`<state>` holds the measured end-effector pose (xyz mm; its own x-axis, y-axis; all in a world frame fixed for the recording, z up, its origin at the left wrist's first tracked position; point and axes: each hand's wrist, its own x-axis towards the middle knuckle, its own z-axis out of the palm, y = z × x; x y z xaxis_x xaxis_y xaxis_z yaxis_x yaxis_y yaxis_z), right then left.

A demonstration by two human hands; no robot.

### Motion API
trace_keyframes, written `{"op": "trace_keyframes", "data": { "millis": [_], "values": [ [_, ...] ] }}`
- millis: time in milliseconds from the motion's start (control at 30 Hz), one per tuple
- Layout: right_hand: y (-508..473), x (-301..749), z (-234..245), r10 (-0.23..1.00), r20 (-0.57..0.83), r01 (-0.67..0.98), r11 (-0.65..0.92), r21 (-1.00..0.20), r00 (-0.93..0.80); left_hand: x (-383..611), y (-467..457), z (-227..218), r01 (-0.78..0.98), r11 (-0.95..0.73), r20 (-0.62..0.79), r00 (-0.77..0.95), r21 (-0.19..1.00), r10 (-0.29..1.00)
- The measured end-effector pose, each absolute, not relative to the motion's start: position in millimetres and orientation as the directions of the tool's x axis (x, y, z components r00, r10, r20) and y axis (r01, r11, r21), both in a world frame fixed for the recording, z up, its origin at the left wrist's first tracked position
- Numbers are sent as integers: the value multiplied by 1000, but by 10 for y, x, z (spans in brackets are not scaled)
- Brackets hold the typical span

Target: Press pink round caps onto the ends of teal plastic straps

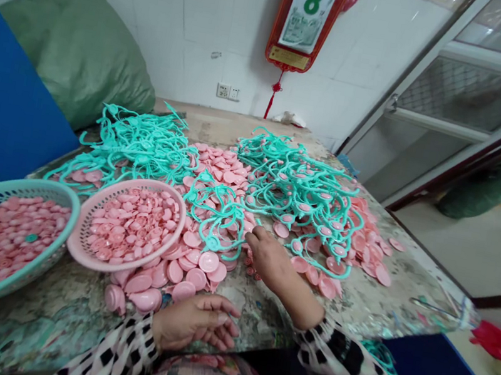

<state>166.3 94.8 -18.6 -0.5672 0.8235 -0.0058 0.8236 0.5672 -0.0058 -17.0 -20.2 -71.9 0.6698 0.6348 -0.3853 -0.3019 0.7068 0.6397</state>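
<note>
Now, the half-curled right hand (268, 257) lies just right of a teal plastic runner (216, 223); the left hand (195, 324) rests open.

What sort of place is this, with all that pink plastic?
Probably a small workshop handling moulded plastic parts. Tangled teal plastic frames with pink discs cover a worn table, a pink basket and a teal basket hold loose pink pieces, and a green sack leans by the wall.

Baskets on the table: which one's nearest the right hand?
The pink basket, full of small pink pieces; the teal basket sits further left, farther from the right hand.
</note>
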Motion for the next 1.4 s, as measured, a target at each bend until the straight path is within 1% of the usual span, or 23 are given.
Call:
{"op": "trace_keyframes", "data": {
  "millis": [133, 300, 400, 433, 500, 567, 600, 667, 767, 833, 900, 967, 1033, 1100, 1267, 1400],
  "values": [
    [952, 1742, -155, 807, 43, 803, 591, -76, -590, -173, -204, -709, -305, 707, -380, 674, 638, 634],
    [1019, 1776, -83, 805, 148, 789, 593, -159, -575, -172, -198, -712, -305, 707, -385, 669, 638, 636],
    [1044, 1765, -63, 778, 167, 751, 629, -202, -606, -167, -197, -735, -308, 709, -394, 659, 635, 640],
    [1047, 1759, -61, 765, 169, 728, 643, -236, -621, -165, -197, -745, -310, 709, -397, 657, 634, 641],
    [1051, 1746, -62, 764, 202, 663, 636, -396, -612, -163, -198, -761, -311, 710, -400, 654, 632, 642],
    [1061, 1733, -64, 797, 251, 574, 578, -581, -549, -162, -198, -767, -312, 710, -399, 654, 632, 642],
    [1068, 1724, -65, 817, 266, 533, 545, -647, -513, -162, -199, -765, -311, 710, -398, 656, 632, 642],
    [1073, 1698, -65, 837, 269, 485, 506, -713, -476, -163, -200, -752, -312, 710, -396, 657, 632, 642],
    [1038, 1645, -64, 854, 233, 388, 433, -814, -465, -168, -200, -724, -313, 709, -396, 656, 632, 643],
    [976, 1619, -64, 883, 171, 238, 297, -925, -438, -173, -198, -713, -312, 711, -394, 660, 631, 639],
    [883, 1623, -66, 910, 59, 52, 88, -995, -410, -176, -195, -711, -311, 713, -391, 666, 629, 636],
    [761, 1666, -77, 913, -77, -86, -121, -989, -401, -178, -192, -716, -313, 714, -390, 667, 627, 635],
    [610, 1747, -103, 895, -171, -140, -247, -959, -412, -178, -193, -726, -314, 712, -389, 666, 628, 637],
    [436, 1853, -148, 868, -240, -173, -342, -924, -434, -178, -198, -738, -315, 714, -390, 667, 625, 635],
    [-7, 2058, -312, 791, -392, -191, -525, -829, -470, -181, -214, -764, -340, 701, -379, 653, 627, 656],
    [-201, 2081, -417, 785, -415, -274, -570, -775, -459, -185, -211, -747, -329, 695, -380, 651, 639, 657]
  ]
}}
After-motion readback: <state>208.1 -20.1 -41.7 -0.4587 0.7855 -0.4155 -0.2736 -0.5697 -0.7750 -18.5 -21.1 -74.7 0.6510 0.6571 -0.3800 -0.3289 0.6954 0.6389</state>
